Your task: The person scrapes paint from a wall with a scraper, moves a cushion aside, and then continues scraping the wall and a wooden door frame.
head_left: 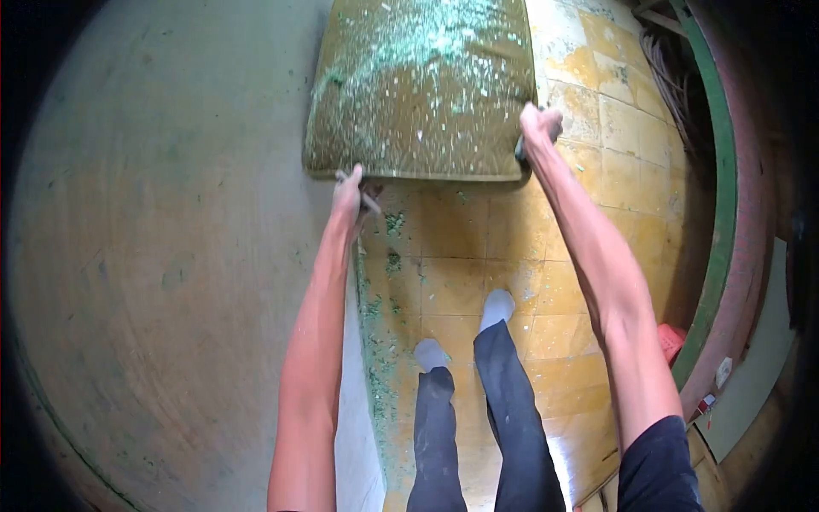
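Observation:
A brown-olive fabric cushion with a piped edge is held up in front of me, its broad face towards me. Green shredded bits lie thick on its upper part, and pale flecks are scattered or flying over the lower face. My left hand grips the cushion's lower edge near the left corner, thumb on the front; its other fingers are partly hidden and blurred. At the right side, above the lower corner, my right hand is closed on the cushion's edge.
A large, worn board-like surface fills the left side. Green crumbs lie along its edge on the yellow tiled floor. On the right are a green-edged frame, coiled cable and a red object. My feet stand below.

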The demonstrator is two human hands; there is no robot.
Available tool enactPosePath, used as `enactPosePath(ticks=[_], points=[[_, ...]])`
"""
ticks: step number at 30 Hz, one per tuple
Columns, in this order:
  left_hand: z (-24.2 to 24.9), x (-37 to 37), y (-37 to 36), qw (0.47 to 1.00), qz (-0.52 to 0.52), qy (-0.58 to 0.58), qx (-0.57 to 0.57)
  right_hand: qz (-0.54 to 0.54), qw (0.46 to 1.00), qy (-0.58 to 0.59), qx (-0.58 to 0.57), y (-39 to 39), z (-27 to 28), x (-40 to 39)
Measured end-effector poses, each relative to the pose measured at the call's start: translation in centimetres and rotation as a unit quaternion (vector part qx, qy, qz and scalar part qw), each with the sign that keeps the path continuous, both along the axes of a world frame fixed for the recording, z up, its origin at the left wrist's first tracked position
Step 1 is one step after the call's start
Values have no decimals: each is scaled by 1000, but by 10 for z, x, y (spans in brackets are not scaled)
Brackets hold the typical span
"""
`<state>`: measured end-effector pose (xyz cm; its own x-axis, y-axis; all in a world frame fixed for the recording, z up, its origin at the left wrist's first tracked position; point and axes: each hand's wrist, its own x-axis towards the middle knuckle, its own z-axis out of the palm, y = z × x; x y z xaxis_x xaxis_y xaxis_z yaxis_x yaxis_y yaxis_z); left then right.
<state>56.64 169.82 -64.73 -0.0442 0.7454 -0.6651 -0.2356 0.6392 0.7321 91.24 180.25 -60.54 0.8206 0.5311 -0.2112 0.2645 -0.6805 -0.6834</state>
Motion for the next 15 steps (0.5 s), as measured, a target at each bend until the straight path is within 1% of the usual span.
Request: enactPosePath(ticks=[1,2,3,4,5,6,7,8,9,10,11,12,13,14,15], points=[[-12,1,21,1000,-21,-5,-15,13,1000,-25,-4,15,-1,-1],[-46,-3,48,998,-12,66,-5,65,997,-41,-8,26,-1,2],[-11,16,52,998,24,32,-54,116,993,-8,25,31,6,2],[39,42,72,992,66,4,-105,147,989,-7,25,54,5,13],[21,40,71,992,68,1,-109,171,984,32,42,58,-6,23],[13,36,65,994,43,18,-97,192,977,74,58,57,-12,32],[21,32,66,997,17,35,-72,280,947,126,92,48,-41,50],[55,42,44,980,-72,182,-48,333,921,96,177,17,-21,49],[37,32,6,926,-176,330,58,388,921,44,8,-18,19,50],[55,31,-36,923,-247,295,-8,379,921,-8,92,-67,15,52],[79,53,-94,881,-246,402,45,435,896,-88,8,-117,4,82],[21,17,-177,746,-486,449,76,516,855,-52,-17,-181,13,110],[54,17,-238,720,-567,373,-143,575,808,-55,-117,-246,37,137],[118,28,-295,755,-500,366,-215,573,811,-72,-95,-316,62,173],[119,22,-377,804,-424,365,-203,490,796,8,-355,-374,90,194]])
